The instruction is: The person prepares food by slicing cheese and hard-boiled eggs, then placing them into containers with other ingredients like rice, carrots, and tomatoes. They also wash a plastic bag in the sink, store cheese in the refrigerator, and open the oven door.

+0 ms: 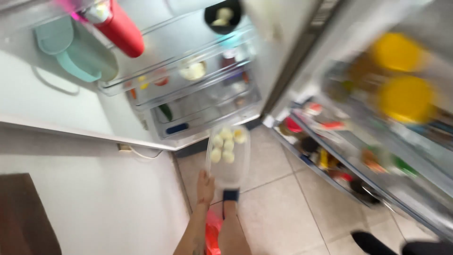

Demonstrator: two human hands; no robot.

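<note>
My left hand (205, 186) grips the near edge of a clear plastic container (230, 170) and holds it out low, in front of an open fridge (198, 94). Several pale round pieces (222, 142) lie at the container's far end. The container hangs above the tiled floor (283, 208), just short of the fridge's lowest drawers. My right hand is out of sight. The picture is blurred by motion.
The fridge shelves hold a teal jug (80, 52), a red bottle (120, 30) and a black bowl (222, 16). The open door (377, 156) on the right carries jars with yellow lids (406, 99). A white cabinet side (94, 198) stands left. A dark shoe (373, 242) is at bottom right.
</note>
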